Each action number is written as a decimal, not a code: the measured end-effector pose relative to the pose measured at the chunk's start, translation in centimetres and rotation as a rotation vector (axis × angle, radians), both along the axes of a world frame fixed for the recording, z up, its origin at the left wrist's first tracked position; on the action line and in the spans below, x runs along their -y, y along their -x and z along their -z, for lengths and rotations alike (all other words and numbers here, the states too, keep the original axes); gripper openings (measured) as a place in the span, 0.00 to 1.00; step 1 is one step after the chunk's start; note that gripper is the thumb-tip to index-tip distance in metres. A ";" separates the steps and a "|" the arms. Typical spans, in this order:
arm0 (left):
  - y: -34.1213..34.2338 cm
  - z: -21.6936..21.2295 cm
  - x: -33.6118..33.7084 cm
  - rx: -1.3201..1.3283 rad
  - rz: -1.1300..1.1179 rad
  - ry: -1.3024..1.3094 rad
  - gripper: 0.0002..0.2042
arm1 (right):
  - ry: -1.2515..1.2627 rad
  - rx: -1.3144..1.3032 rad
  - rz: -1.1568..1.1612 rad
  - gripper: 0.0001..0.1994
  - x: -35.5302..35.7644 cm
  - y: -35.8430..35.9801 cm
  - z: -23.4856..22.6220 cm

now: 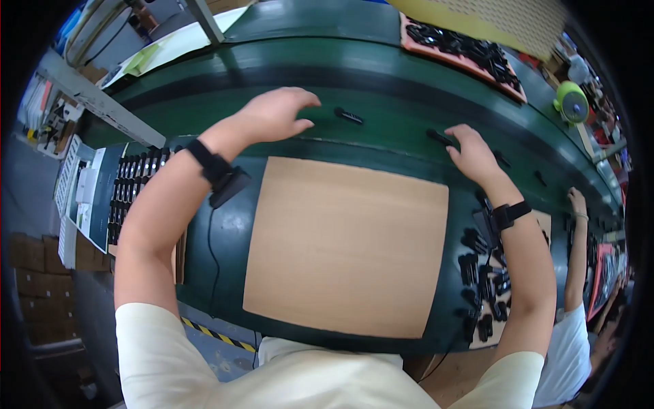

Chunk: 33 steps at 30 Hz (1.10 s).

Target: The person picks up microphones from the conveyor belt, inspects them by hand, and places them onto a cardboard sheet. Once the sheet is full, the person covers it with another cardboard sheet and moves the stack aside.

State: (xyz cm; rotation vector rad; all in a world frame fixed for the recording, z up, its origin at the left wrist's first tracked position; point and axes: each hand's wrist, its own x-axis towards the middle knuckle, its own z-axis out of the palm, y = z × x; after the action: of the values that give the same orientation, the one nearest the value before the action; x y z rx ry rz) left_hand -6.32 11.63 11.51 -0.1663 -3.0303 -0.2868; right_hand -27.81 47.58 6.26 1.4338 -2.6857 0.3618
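Dial: The brown cardboard sheet lies flat on the green work surface and serves as the clock's centre; twelve points away from the worker in the pale shirt.
Left hand: Raised at eleven o'clock, the left hand holds nothing, thumb and fingers spread wide toward twelve.
Lone black piece: At twelve o'clock, a slim black piece lies just beside those fingertips, apart from them.
Right hand: At two o'clock, the right hand has finger and thumb narrowly parted at one end of a second black piece; whether they grip it, one cannot tell.
Second black piece's place: Between one and two o'clock, on the green surface's far strip.
Wrists: A black band with a small dark unit circles each, the left band and the right band.
Loose pile: At three o'clock, a cluster of black pieces, partly hidden by the right forearm.
Pink-edged tray: At one o'clock, a pink-edged tray heaped with black parts.
Rows: Between nine and ten o'clock, dark parts stand in ranks.
Neighbour: Between two and three o'clock, a co-worker's hand reaches over the surface.
Fan: A green fan at two o'clock, farther out.
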 end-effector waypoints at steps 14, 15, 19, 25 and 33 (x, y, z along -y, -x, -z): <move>7.7 6.4 3.3 0.170 -0.052 -0.060 0.14 | 0.044 0.368 0.115 0.15 3.2 1.7 1.4; 7.6 6.5 3.5 0.162 -0.052 -0.079 0.13 | 0.123 0.516 0.143 0.15 2.4 1.3 0.6; 5.2 5.1 3.8 0.120 -0.142 -0.246 0.10 | 0.699 1.152 0.239 0.14 0.3 -4.4 -2.3; -2.2 0.3 -1.6 0.021 -0.144 -0.708 0.08 | 0.984 1.586 0.187 0.13 -6.5 -14.5 -5.3; -16.3 -3.8 -14.2 -0.248 0.195 -0.645 0.11 | 0.709 0.936 -0.104 0.18 -6.3 -26.7 -7.6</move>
State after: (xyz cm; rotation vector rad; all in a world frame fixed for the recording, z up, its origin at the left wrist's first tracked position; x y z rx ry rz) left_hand 10.01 25.85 15.34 -0.4040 -2.5230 -1.1327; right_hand -1.07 53.90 13.85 1.3309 -2.4761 2.1736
